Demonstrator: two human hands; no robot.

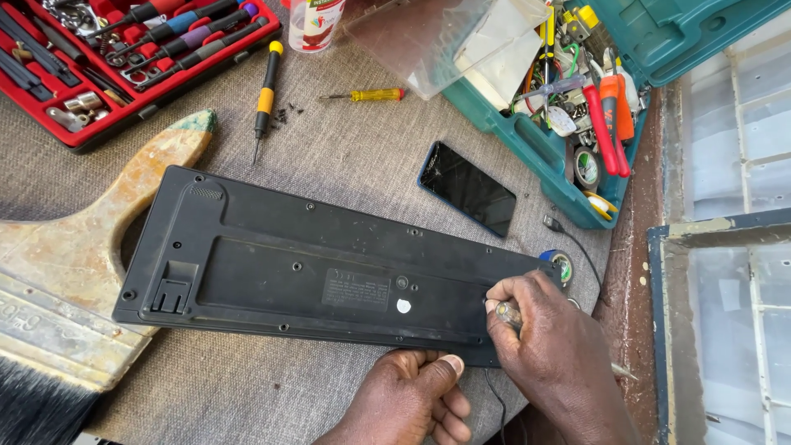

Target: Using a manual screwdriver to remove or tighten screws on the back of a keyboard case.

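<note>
A black keyboard [313, 264] lies upside down on a round table covered in grey cloth [354, 140]. My right hand [548, 346] grips a small screwdriver [504, 312] with a clear handle, its tip against the keyboard's back near the right end. My left hand [408, 400] rests at the keyboard's near edge, thumb pressed on the rim, holding nothing else.
A large wooden paintbrush [74, 272] lies at the left, partly under the keyboard. A red tool case [124, 58] sits at the back left, a teal toolbox [577, 107] at the back right. A dark phone [468, 188], two loose screwdrivers [265, 91] and tape roll [563, 264] lie nearby.
</note>
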